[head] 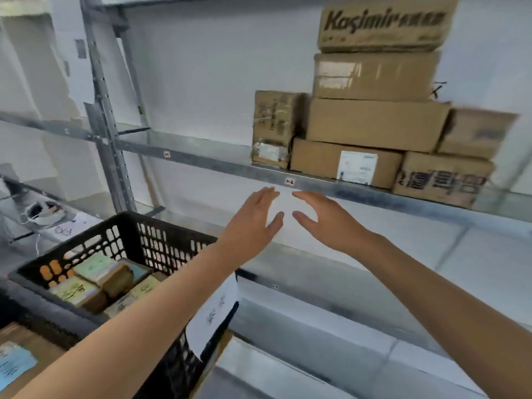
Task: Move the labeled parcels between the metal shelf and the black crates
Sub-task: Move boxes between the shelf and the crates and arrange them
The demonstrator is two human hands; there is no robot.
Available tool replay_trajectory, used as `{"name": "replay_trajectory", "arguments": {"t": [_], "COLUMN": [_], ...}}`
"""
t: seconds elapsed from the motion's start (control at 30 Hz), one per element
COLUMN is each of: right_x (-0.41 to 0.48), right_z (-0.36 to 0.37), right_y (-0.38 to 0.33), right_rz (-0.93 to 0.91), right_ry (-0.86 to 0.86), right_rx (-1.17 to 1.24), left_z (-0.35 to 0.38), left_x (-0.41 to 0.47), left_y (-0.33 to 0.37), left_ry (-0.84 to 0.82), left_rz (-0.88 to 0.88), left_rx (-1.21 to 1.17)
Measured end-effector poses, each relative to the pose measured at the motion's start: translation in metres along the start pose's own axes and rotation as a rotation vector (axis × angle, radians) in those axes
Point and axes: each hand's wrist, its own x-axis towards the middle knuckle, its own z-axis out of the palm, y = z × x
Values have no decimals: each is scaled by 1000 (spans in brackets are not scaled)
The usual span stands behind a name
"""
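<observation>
1. The left hand (253,223) is reaching forward with the palm turned inward and the fingers spread loose, gripping nothing.
2. The right hand (325,220) is facing it, fingers curved and released, also empty; the two hands are hovering near each other, apart, just below the front edge of the metal shelf (224,165).
3. The parcels on the shelf (374,122) are sitting as a stack of brown cardboard boxes at the right of the upper shelf level, up and to the right of the hands.
4. The top box (385,23) is showing the dark printed word "Kaşimir"; the one beneath it is wrapped in glossy clear tape.
5. A low box (345,162) at the front of the stack is carrying a white shipping label, and the box to its right is bearing large dark printed characters, too blurred to read.
6. A tall narrow box (275,128) is standing upright at the left end of the stack, touching its neighbours.
7. A small white tag (289,182) is sticking to the shelf's front rail, just above the fingertips.
8. The black crate (161,240) is sitting at lower left under the left forearm, holding small parcels (95,280) with pale green and yellowish labels, packed close together.
9. A white paper sheet (213,312) with handwriting is hanging on the crate's near side.
</observation>
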Motion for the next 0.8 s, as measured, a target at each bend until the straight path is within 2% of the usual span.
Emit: {"name": "replay_trajectory", "arguments": {"t": [0.23,0.37,0.6,0.73,0.8], "right_x": [-52,-68,-79,-70,-62], "right_z": [-95,-141,-212,-240,-248], "right_y": [48,74,131,160,173], "right_rz": [80,109,176,202,239], "right_ry": [148,234,375,485,465], "right_rx": [-19,-28,-62,-82,-106], "left_z": [36,55,90,100,108], "left_x": [45,75,125,158,173], "left_y": [102,151,218,245,257], "left_ry": [9,9,-49,-20,-8], "left_rz": [205,267,223,196,146], "left_rx": [-121,-170,-216,-266,-293]}}
